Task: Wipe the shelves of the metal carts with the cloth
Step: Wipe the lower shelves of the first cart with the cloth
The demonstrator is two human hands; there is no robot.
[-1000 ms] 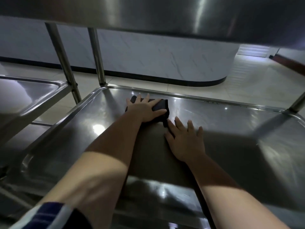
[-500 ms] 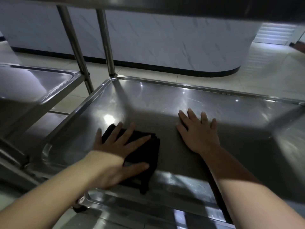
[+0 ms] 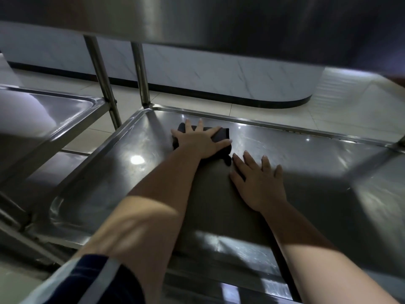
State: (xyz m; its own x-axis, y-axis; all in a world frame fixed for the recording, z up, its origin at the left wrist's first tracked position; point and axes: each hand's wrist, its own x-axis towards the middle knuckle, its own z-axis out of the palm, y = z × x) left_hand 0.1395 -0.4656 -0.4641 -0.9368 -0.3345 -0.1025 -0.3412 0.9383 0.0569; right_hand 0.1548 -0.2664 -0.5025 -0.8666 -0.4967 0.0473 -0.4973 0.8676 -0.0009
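Note:
A dark folded cloth [image 3: 221, 134] lies on the lower steel shelf [image 3: 317, 163] of the metal cart, close to the shelf's far rim. My left hand [image 3: 200, 142] presses flat on the cloth with fingers spread, covering most of it. My right hand [image 3: 259, 183] rests flat on the bare shelf just right of and nearer than the cloth, fingers straight. Both forearms reach in from the near edge.
The underside of the cart's upper shelf [image 3: 219, 18] hangs low overhead. Two upright posts [image 3: 140, 75] stand at the far left corner. A second cart's shelf [image 3: 43, 113] sits to the left. Tiled floor and a marble counter base [image 3: 219, 80] lie beyond.
My left hand has pushed the cloth from the near left part of the shelf away to the far rim. My right hand has stayed flat on the shelf.

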